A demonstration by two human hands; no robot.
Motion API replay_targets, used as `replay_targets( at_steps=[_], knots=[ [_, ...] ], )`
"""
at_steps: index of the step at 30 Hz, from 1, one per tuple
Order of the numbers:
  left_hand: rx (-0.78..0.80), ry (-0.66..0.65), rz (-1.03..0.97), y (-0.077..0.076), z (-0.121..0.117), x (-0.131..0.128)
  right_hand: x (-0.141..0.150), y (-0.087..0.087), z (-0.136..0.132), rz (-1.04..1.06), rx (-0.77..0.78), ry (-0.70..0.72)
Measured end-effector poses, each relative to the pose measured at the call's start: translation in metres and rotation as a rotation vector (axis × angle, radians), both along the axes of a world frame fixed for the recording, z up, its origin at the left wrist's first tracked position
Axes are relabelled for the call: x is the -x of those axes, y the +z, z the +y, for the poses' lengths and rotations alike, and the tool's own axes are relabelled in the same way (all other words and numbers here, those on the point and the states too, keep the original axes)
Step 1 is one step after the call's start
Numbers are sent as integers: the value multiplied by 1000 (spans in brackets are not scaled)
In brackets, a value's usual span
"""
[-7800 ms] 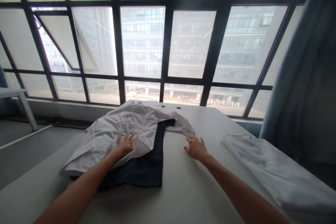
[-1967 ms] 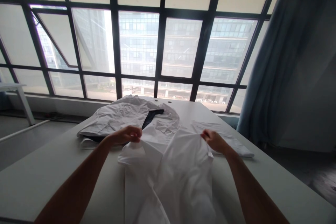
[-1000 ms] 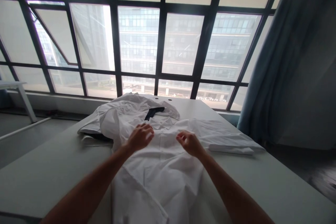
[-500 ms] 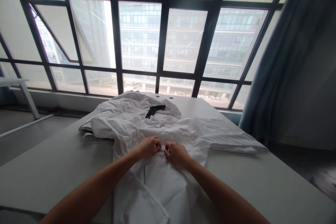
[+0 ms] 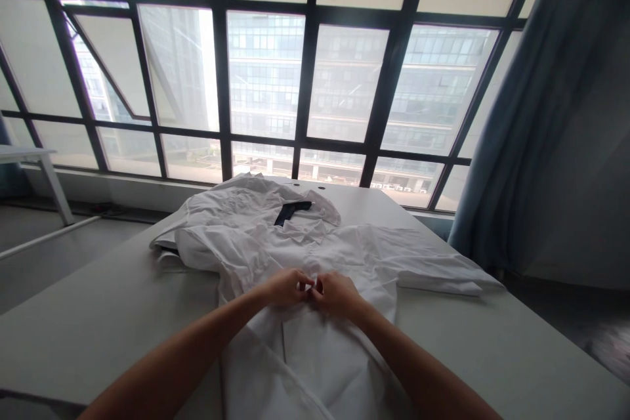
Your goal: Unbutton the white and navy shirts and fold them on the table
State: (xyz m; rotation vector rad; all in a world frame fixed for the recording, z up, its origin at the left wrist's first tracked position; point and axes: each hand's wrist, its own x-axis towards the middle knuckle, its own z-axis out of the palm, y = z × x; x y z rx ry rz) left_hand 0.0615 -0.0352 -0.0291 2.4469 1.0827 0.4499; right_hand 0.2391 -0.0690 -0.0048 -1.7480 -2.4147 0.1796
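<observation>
A white button-up shirt (image 5: 315, 354) lies spread front-up on the white table (image 5: 98, 328), collar away from me, its sleeves out to both sides. My left hand (image 5: 287, 287) and my right hand (image 5: 336, 292) meet at the shirt's front opening, fingers pinched on the two edges of the placket at chest height. Whether a button is between the fingers is too small to see.
Behind the shirt lies a heap of white garments (image 5: 231, 207) with a dark navy piece (image 5: 291, 210) showing. Another folded white cloth (image 5: 438, 272) lies to the right. A blue curtain (image 5: 531, 118) hangs at right; a large window wall stands beyond the table.
Since two seconds ago the shirt was laid flat and my hands came together from its shoulders to the middle of its front. Over the last half second they have barely moved.
</observation>
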Motion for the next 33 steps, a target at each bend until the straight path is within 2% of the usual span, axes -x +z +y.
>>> replay_targets(
  at_steps=[3, 6, 11, 14, 17, 20, 22, 25, 30, 33],
  knots=[
    [108, -7, -42, -4, 7, 4, 5, -2, 1, -36, 2, -33],
    [173, 49, -107, -7, 10, 6, 9, -4, 1, -66, 1, -51],
    [85, 157, -141, -7, 3, -1, 11, -6, 2, -56, -40, -46],
    [-32, 180, -90, -5, -4, -7, 5, -7, 7, 80, -31, -29],
    [-123, 183, -63, -4, -8, -12, -4, -10, 15, 337, 119, -12],
    [-131, 173, -57, -4, -11, -14, -12, -14, 21, 600, 347, -54],
    [-130, 161, -52, -3, -12, -14, -15, -16, 22, 683, 443, -87],
    [-127, 144, -53, -3, -13, -14, -15, -15, 22, 683, 508, -97],
    [-130, 134, -62, -4, -13, -13, -14, -15, 24, 651, 469, -90],
    [-142, 126, -82, -7, -12, -12, -16, -14, 28, 629, 501, -94]
  ],
)
